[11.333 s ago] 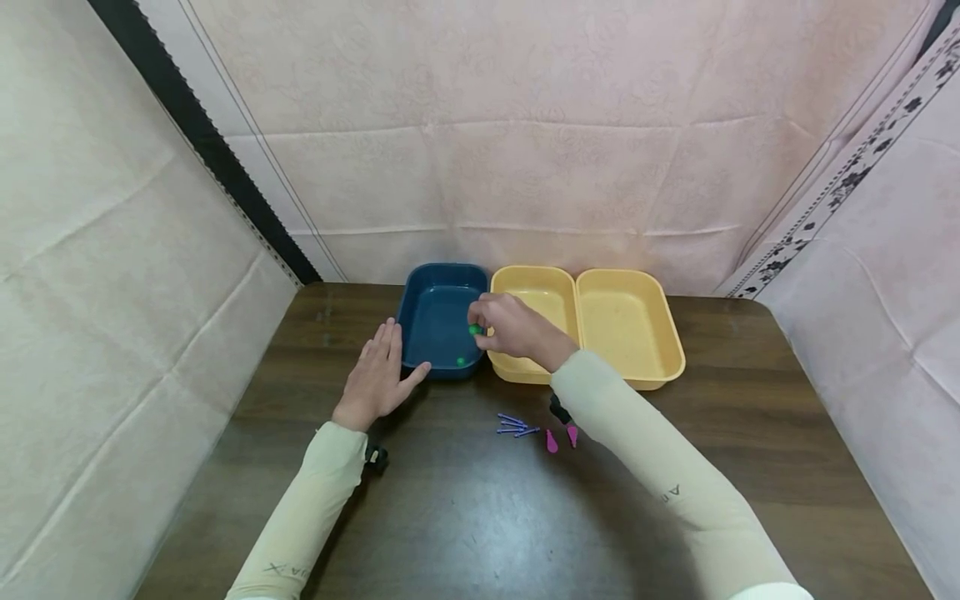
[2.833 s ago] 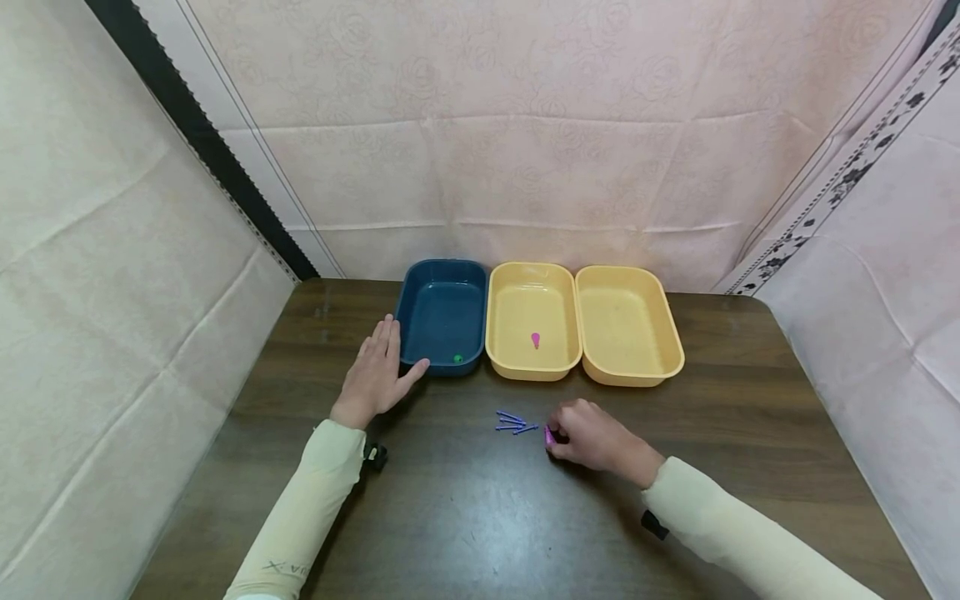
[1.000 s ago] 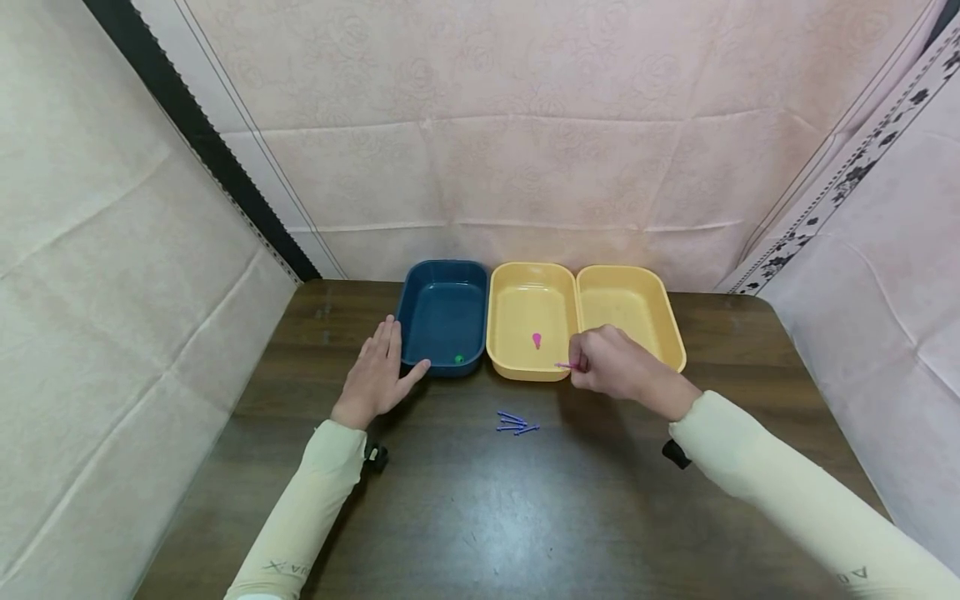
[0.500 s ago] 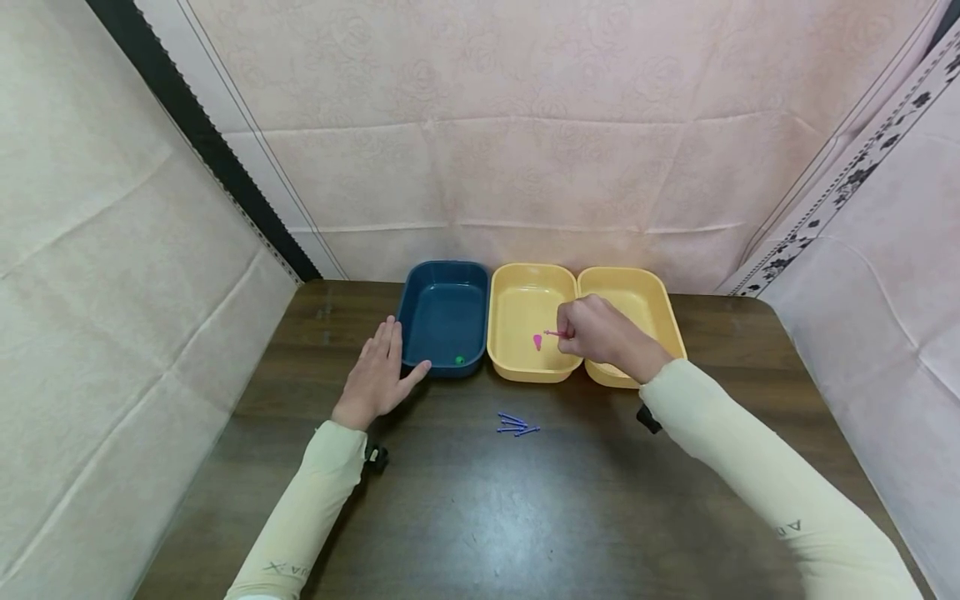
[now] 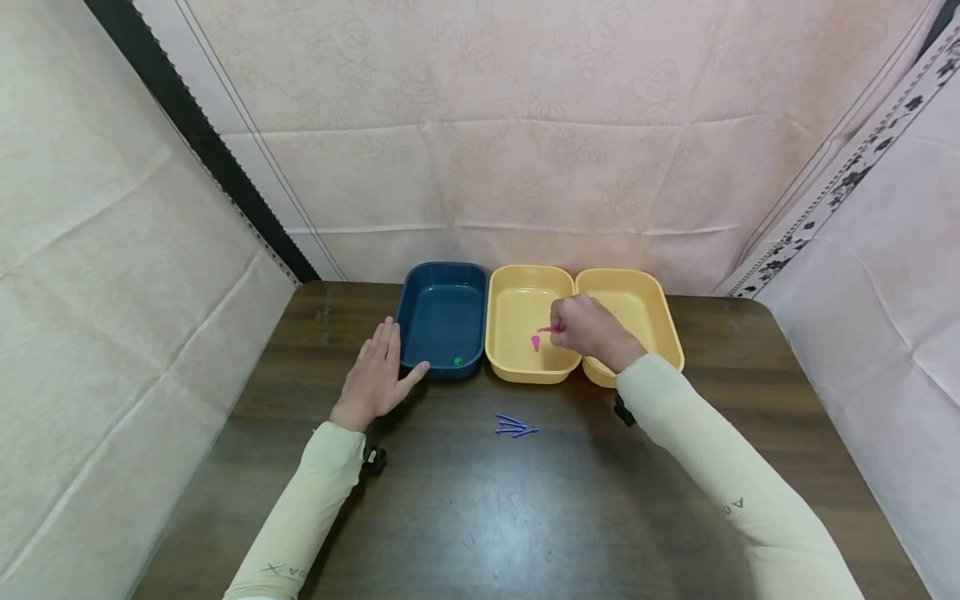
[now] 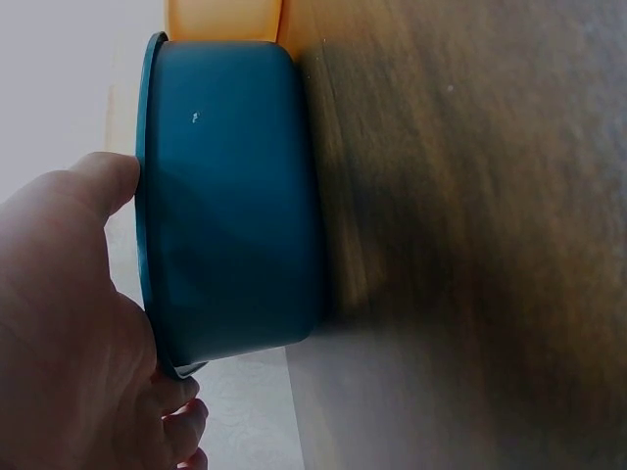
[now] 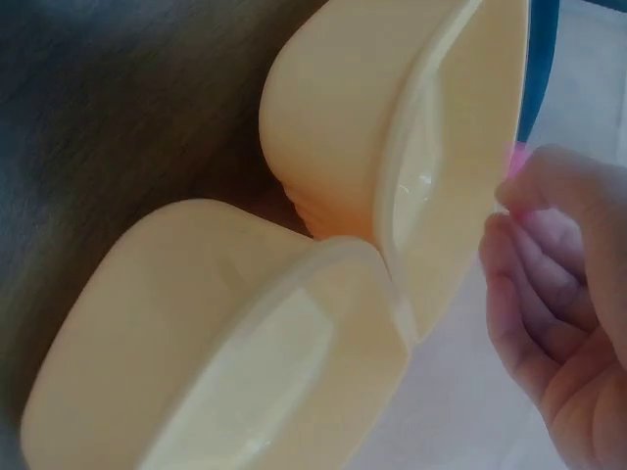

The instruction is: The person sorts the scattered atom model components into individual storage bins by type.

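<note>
My right hand [image 5: 592, 329] pinches a small pink tapered piece [image 5: 546, 329] over the middle yellow bin [image 5: 525, 300]. Below it, on that bin's floor, lies another pink teardrop-shaped piece [image 5: 536, 342]. In the right wrist view, thumb and forefinger meet on the pink piece [image 7: 519, 157] near the bin's far rim. My left hand [image 5: 373, 379] rests along the left side of the dark blue bin [image 5: 442, 312] with straight fingers, the thumb at its front rim. Inside the blue bin a small green piece [image 5: 458, 362] sits near the front.
Several thin blue screw-like sticks [image 5: 510, 431] lie in a loose group on the brown wooden table [image 5: 465, 517], in front of the bins. A second yellow bin [image 5: 633, 312] stands against the middle one on the right. Behind the bins hangs a pale cloth [image 5: 562, 175].
Earlier my right hand held a green piece by the blue bin. Since then one pink piece reached the middle bin, and my right hand lifted the other off the table. My left hand stayed put.
</note>
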### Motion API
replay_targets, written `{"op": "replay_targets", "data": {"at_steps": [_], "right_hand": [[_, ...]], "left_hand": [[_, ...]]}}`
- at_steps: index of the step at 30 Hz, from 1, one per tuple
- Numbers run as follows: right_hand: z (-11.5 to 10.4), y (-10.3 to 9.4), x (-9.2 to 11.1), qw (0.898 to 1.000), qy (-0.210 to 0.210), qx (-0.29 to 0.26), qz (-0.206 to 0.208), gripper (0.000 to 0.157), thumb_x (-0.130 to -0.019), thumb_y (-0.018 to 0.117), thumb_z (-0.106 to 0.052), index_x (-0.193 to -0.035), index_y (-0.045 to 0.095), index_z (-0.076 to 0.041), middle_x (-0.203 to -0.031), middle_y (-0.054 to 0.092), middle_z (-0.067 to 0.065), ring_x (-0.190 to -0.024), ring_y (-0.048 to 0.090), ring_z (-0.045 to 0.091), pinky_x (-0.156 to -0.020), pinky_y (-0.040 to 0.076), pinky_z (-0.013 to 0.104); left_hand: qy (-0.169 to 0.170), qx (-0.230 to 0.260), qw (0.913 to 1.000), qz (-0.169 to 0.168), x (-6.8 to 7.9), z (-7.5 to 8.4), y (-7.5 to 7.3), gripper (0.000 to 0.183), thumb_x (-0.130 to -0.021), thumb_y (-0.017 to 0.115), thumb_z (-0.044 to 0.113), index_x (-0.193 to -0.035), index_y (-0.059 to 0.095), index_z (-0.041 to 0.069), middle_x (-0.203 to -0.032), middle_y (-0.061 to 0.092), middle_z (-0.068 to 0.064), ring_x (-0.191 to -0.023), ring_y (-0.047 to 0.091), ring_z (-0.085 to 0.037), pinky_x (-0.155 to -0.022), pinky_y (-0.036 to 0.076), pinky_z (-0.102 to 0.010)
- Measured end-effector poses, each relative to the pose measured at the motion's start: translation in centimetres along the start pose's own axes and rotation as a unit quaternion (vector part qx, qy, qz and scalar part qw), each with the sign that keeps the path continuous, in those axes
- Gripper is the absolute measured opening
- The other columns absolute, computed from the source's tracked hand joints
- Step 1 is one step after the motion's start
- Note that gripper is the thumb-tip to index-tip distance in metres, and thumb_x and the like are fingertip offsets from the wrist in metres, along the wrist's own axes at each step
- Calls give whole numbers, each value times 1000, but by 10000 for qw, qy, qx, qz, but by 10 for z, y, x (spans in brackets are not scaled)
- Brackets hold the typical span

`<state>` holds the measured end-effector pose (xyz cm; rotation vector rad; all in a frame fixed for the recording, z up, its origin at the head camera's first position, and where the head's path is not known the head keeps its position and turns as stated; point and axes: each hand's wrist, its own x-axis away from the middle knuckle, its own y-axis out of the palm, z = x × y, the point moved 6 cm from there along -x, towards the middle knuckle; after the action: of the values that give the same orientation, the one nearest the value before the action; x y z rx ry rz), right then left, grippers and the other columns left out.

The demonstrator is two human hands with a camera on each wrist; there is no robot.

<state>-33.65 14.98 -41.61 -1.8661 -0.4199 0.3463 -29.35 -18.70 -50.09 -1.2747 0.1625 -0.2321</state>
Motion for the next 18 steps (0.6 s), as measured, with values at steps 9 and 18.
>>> {"op": "replay_targets", "data": {"at_steps": [9,18], "right_hand": [[-4,-11,5,9998,-94,158,24,26,-91,80,-11,-110,74,6,-104,77,19,-95,74,32,-92,63,48],[-27,-22,27,9959,-898,22,-37,23,-87,83,-6,-107,76,5,-103,79,18,-94,76,30,-90,64,46]], "left_hand": [[4,12,10000,-17,0,-1,0,102,-105,43,67,-168,6,-4,-178,1,-21,-166,8,-40,-134,12,-57],[-10,-6,10000,-56,-1,-1,0,102,-105,41,70,-168,6,-3,-178,0,-20,-167,7,-39,-135,11,-56]]}}
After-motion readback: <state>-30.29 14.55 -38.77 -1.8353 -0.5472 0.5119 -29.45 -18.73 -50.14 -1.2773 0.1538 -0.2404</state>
